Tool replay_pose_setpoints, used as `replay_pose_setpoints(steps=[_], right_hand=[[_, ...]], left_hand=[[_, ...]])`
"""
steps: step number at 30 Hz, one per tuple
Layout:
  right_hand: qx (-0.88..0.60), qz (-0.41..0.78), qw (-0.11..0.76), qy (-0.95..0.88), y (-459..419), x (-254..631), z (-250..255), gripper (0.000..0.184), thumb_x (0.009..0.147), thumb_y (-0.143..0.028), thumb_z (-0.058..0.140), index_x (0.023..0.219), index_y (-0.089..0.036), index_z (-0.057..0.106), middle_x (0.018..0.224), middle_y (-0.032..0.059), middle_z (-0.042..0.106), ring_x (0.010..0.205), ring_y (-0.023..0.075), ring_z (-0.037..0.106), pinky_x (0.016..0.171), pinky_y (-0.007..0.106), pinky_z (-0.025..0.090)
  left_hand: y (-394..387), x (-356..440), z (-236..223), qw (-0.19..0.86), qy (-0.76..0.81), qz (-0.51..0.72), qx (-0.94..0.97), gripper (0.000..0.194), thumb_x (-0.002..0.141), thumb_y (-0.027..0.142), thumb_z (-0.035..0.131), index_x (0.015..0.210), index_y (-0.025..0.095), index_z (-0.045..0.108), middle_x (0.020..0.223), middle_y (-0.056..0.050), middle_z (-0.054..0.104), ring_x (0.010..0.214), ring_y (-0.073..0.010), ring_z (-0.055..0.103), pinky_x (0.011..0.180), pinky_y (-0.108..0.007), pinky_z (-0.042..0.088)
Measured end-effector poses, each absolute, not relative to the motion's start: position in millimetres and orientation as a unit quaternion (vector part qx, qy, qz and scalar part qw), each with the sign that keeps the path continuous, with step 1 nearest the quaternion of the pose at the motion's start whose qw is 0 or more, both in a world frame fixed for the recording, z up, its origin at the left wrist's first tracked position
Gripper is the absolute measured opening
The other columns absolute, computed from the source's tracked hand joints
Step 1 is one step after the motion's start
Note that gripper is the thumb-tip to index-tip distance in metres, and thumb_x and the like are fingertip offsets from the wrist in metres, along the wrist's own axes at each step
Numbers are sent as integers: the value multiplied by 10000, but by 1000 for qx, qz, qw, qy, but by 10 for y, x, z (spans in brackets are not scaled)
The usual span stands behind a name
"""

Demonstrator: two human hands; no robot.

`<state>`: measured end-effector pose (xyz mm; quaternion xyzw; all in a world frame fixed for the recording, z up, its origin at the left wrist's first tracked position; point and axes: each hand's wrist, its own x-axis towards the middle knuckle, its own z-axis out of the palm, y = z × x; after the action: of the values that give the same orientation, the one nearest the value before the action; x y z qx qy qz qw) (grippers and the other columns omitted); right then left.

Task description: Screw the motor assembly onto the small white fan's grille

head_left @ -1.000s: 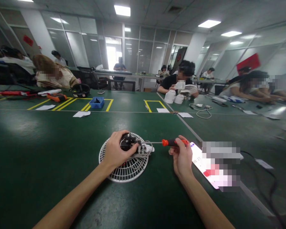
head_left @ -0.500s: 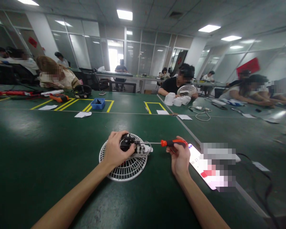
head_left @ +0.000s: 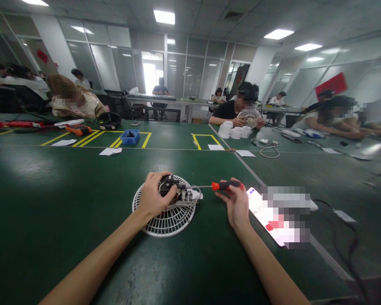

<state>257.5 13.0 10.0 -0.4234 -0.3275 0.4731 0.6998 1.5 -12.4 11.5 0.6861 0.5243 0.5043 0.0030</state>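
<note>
A round white fan grille [head_left: 169, 226] lies on the green table, with a black fan motor [head_left: 167, 186] and white wired parts [head_left: 190, 195] on top of it. My left hand [head_left: 155, 192] is wrapped round the motor, thumb on its near side. In my right hand [head_left: 236, 201] is a red and black screwdriver [head_left: 227, 185], held level by its handle. Its thin shaft points left and reaches the motor assembly. Exactly where the tip sits is too small to make out.
A lit phone [head_left: 257, 207] lies right of my right hand, beside a blurred-out patch and a black cable [head_left: 352, 228]. Farther off are a blue bin [head_left: 130, 137], paper slips [head_left: 110, 151], white cups or covers [head_left: 225, 129], and a co-worker [head_left: 241, 103] holding another grille.
The screwdriver and my right hand have shifted slightly left and up, and the handle has turned a little in my fingers. My left hand keeps its grip on the motor.
</note>
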Motion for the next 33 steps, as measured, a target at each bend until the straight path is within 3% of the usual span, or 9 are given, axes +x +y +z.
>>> replay_pose_setpoints(steps=[3, 8, 11, 13, 16, 19, 22, 26, 33], right_hand=[[-441, 456, 702, -322, 126, 2582, 132, 511, 614, -359, 830, 1043, -226, 586, 818, -35, 669, 740, 186, 704, 573, 284, 599], [-453, 424, 707, -338, 111, 2560, 152, 640, 637, -455, 891, 1126, -219, 551, 655, -93, 583, 454, 98, 528, 429, 213, 454], [-452, 419, 707, -348, 109, 2549, 139, 629, 639, -512, 899, 1075, -222, 551, 637, -103, 544, 433, 80, 467, 398, 197, 385], [-456, 424, 701, -349, 109, 2549, 131, 576, 654, -527, 880, 1024, -233, 552, 677, -91, 549, 465, 92, 501, 404, 202, 395], [-431, 439, 715, -333, 105, 2563, 128, 467, 679, -449, 810, 1018, -256, 554, 842, -39, 625, 696, 171, 657, 496, 255, 524], [-394, 466, 722, -326, 101, 2583, 141, 384, 660, -325, 703, 1016, -258, 576, 921, -17, 657, 872, 208, 689, 633, 329, 603], [-407, 462, 720, -322, 100, 2592, 163, 410, 640, -288, 676, 1036, -239, 579, 853, -38, 643, 723, 172, 675, 591, 304, 579], [-432, 433, 718, -334, 102, 2577, 172, 494, 670, -306, 716, 1121, -244, 524, 750, -89, 605, 448, 102, 538, 435, 243, 450], [-451, 434, 700, -344, 121, 2567, 122, 441, 696, -441, 832, 915, -238, 508, 563, -119, 514, 386, 72, 421, 381, 200, 352]], left_hand=[[-120, 22, 125, 11, 518, 515, 683, 280, 864, 361, 675, 1103, 214, 670, 979, -56, 687, 928, -230, 624, 849, -399, 545], [-115, 23, 117, 18, 518, 517, 681, 293, 848, 359, 705, 1102, 217, 676, 991, -59, 691, 928, -231, 620, 836, -394, 543], [-117, 20, 114, 23, 528, 515, 675, 297, 841, 357, 713, 1103, 219, 680, 974, -54, 677, 916, -226, 617, 842, -392, 544], [-120, 21, 116, 25, 533, 514, 672, 304, 838, 361, 715, 1105, 221, 681, 964, -51, 667, 904, -223, 614, 838, -388, 544], [-122, 26, 124, 22, 532, 512, 674, 301, 837, 366, 707, 1100, 222, 678, 952, -49, 666, 897, -226, 611, 828, -388, 544], [-122, 32, 132, 13, 528, 513, 677, 299, 837, 362, 696, 1098, 220, 669, 947, -48, 669, 907, -234, 615, 826, -390, 543], [-123, 28, 130, 10, 524, 508, 683, 292, 849, 362, 681, 1103, 218, 663, 946, -49, 669, 914, -238, 618, 829, -391, 543], [-124, 6, 109, 8, 521, 505, 688, 311, 854, 362, 669, 1127, 214, 651, 980, -57, 672, 939, -244, 621, 855, -407, 543], [-132, -4, 93, 10, 522, 499, 691, 421, 771, 362, 726, 1157, 217, 639, 1032, -63, 668, 965, -247, 618, 865, -421, 553]])
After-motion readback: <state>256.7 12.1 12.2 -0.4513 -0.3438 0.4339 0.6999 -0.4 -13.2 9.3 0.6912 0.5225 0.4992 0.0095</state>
